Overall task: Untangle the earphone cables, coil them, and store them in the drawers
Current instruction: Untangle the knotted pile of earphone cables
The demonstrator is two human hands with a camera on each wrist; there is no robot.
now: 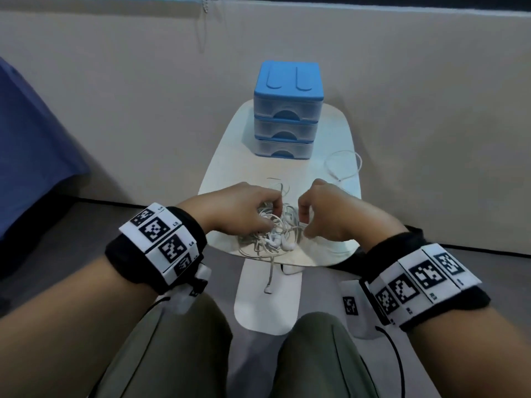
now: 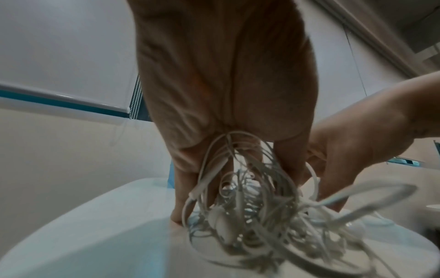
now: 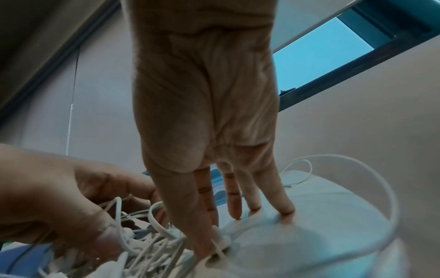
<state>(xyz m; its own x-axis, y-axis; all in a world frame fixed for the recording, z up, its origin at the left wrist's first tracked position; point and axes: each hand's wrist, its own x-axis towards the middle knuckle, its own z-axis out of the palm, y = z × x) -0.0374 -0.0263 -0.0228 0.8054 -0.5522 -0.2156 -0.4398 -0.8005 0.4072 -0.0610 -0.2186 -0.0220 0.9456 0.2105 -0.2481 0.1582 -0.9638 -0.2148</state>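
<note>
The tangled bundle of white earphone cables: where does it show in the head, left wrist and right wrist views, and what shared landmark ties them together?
Head: the cable tangle lies low centre on the white table, between both hands.
Left wrist: it fills the lower centre-right, hanging from the left hand.
Right wrist: bottom left, under the left hand's fingers; the right hand stands beside it.
Shared landmark: the white table.

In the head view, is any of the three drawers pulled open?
No. All three drawers of the blue drawer unit sit flush and closed, while both hands work the tangled earphone cables nearer the camera.
</note>
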